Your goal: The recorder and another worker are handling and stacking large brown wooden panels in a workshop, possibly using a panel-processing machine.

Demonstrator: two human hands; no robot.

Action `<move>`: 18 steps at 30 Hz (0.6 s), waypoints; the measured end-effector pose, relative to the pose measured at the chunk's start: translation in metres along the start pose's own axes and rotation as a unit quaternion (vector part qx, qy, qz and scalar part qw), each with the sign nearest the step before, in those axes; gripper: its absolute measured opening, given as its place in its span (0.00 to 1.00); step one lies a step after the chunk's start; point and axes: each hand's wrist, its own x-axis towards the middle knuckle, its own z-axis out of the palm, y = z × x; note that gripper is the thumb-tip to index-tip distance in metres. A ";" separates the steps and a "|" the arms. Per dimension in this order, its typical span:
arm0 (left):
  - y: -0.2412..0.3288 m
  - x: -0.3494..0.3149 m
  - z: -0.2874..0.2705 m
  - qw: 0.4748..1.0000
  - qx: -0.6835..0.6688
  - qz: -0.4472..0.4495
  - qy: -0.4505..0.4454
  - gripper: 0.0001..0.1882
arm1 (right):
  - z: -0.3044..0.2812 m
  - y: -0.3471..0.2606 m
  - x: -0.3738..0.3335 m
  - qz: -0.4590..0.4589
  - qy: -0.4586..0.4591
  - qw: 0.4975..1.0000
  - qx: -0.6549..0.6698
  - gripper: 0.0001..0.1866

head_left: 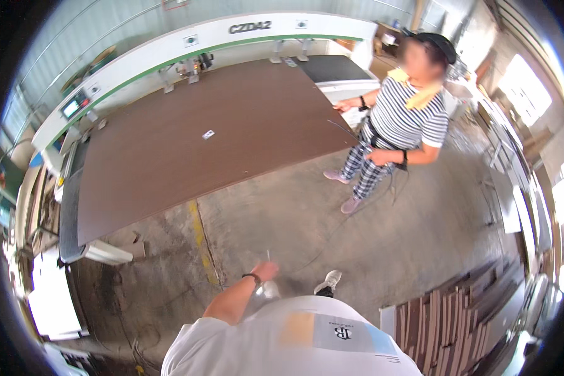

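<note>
My left hand (266, 271) hangs low in front of my body, above the concrete floor, with a dark band at its wrist. Its fingers look closed, and a thin pale stick (269, 255) sticks up from them, too small to name more exactly. My right hand is not in view. Beyond the left hand, out of its reach, a large brown sheet (225, 135) covers the bed of a wide machine. On that sheet lies a small white label (208, 135).
A white-and-green machine beam (188, 47) spans the sheet. At the right stands a co-worker (404, 116) in a striped shirt, one hand near the sheet's edge and a thin cable nearby. Brown strips (448, 323) are stacked at lower right. White panels (53, 301) stand at left.
</note>
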 end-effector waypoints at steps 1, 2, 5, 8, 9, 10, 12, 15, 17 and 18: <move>-0.002 -0.006 -0.002 0.975 0.211 0.074 0.016 0.12 | -0.004 0.008 0.016 -0.003 -0.011 1.000 -0.019 0.24; -0.051 -0.017 0.012 0.980 0.143 0.139 0.009 0.12 | -0.009 0.009 0.035 -0.015 -0.031 0.999 -0.039 0.24; -0.159 -0.078 0.041 0.933 0.356 0.044 -0.017 0.08 | -0.032 0.006 0.081 -0.042 -0.068 0.994 -0.069 0.23; -0.187 -0.128 0.057 0.923 0.372 -0.079 -0.058 0.07 | -0.066 -0.018 0.117 -0.033 -0.094 0.993 -0.065 0.22; -0.189 -0.137 0.065 0.934 0.328 -0.124 -0.060 0.07 | -0.087 -0.043 0.121 -0.092 -0.063 0.986 -0.126 0.19; -0.188 -0.153 0.074 0.944 0.277 -0.171 -0.050 0.07 | -0.108 -0.082 0.120 -0.160 -0.038 0.969 -0.183 0.17; -0.161 -0.159 0.077 0.972 0.109 -0.209 -0.005 0.08 | -0.147 -0.140 0.120 -0.083 -0.054 0.995 0.002 0.15; -0.111 -0.143 0.105 0.903 0.348 -0.154 -0.201 0.12 | -0.172 -0.159 0.165 0.010 -0.084 0.971 0.223 0.13; -0.101 -0.140 0.144 0.927 -0.212 -0.308 0.033 0.14 | -0.179 -0.158 0.202 0.017 -0.122 0.957 0.264 0.13; -0.087 -0.119 0.155 0.969 0.048 -0.241 0.027 0.11 | -0.181 -0.154 0.221 -0.023 -0.131 0.964 0.232 0.13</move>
